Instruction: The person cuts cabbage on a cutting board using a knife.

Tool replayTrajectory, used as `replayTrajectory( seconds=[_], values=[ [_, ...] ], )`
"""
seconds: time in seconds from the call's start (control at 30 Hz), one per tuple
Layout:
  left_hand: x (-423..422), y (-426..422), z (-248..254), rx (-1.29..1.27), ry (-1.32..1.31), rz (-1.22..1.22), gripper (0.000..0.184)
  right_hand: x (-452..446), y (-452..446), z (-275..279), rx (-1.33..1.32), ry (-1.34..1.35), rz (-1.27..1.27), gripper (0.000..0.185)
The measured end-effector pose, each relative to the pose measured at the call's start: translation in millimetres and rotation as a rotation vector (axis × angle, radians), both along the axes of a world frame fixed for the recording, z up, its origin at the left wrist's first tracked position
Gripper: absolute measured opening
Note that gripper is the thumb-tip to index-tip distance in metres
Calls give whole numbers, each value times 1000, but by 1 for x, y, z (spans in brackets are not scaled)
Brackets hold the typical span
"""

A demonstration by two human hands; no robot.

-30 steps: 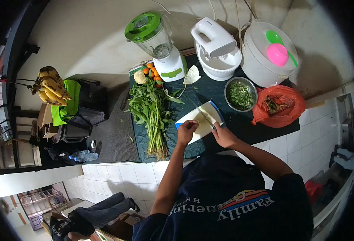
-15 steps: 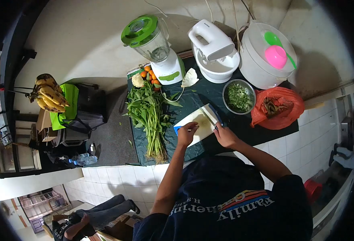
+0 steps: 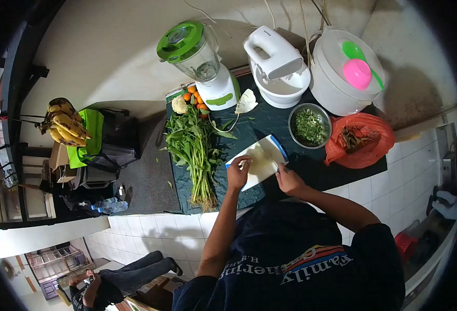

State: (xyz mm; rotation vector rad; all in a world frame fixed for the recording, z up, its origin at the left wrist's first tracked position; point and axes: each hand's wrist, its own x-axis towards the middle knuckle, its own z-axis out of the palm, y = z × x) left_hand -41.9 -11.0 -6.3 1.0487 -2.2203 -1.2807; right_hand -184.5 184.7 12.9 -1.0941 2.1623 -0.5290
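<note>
A white cutting board (image 3: 258, 175) with blue ends lies on the dark green cloth in front of me. My right hand (image 3: 290, 181) is closed round the handle of a knife (image 3: 274, 164); its blade is over the board and hard to make out against the white. At the board's left side is my left hand (image 3: 237, 175), its fingers curled together; whatever they hold, if anything, is too small to name. A bunch of leafy greens with roots (image 3: 197, 160) lies left of the board. Beyond the board to the right stands a metal bowl of chopped greens (image 3: 309, 126).
A blender (image 3: 207, 72), a white stand mixer (image 3: 280, 67) and a large white lidded container (image 3: 342, 67) line the wall. An orange plastic bag (image 3: 360, 150) sits right of the bowl. Orange vegetables (image 3: 196, 97) lie by the blender. Another person (image 3: 119, 280) stands at lower left.
The knife, which pointed away from me along the board, has turned so its blade hardly shows. My hands stay over the board. The other person's arms have moved up.
</note>
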Motion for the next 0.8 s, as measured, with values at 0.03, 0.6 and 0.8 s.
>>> replayTrajectory(
  seconds=[0.03, 0.6, 0.8],
  values=[
    [0, -1, 0, 122, 10, 11, 23, 2, -5, 6, 2, -19, 18, 33],
    [-12, 8, 9, 570, 136, -77, 39, -29, -17, 23, -256, -138, -127, 44],
    [-18, 16, 19, 527, 139, -162, 38, -42, -41, 27, -560, -153, -99, 54]
  ],
)
